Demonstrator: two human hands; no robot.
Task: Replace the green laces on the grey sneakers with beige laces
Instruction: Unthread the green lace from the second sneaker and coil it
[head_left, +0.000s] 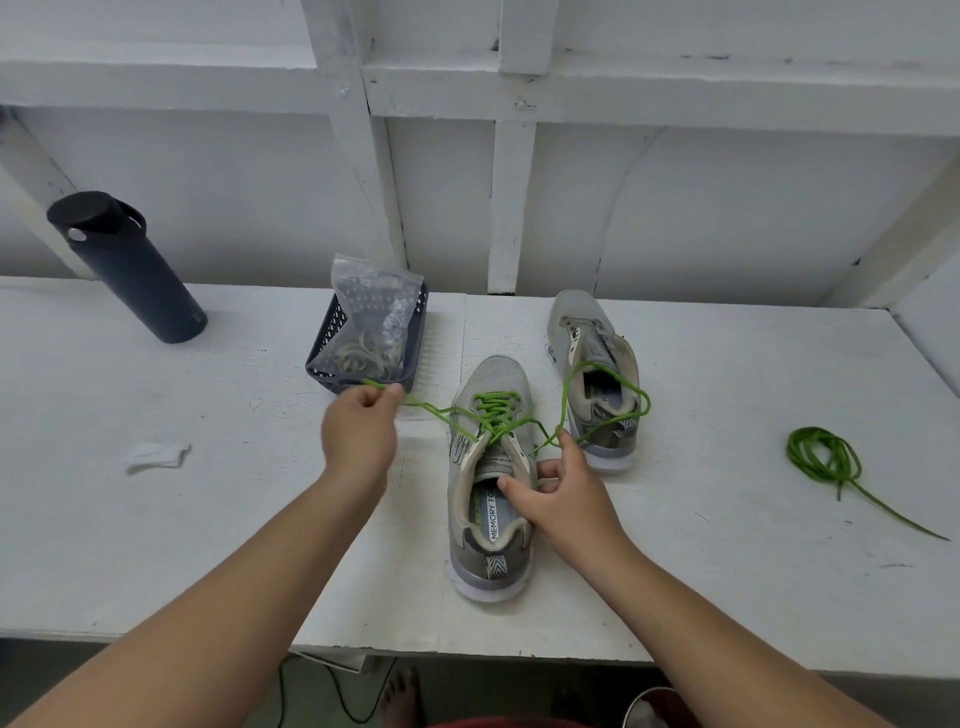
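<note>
A grey sneaker (491, 499) stands in front of me, toe away, with a green lace (496, 413) threaded through its eyelets. My left hand (358, 436) pinches one end of that lace and holds it out to the left. My right hand (563, 493) grips the sneaker's collar, thumb inside; the lace's other end passes by its fingers and loops over the second grey sneaker (597, 379), which has no lace in its eyelets. A loose green lace (826, 460) lies coiled at the right. Beige laces (363, 353) sit in a clear bag in a dark basket (322, 358).
A dark water bottle (130, 270) stands at the back left. A scrap of white paper (156, 457) lies left of my forearm. The white table's front edge (208, 636) runs below my arms; a white wall with posts closes the back.
</note>
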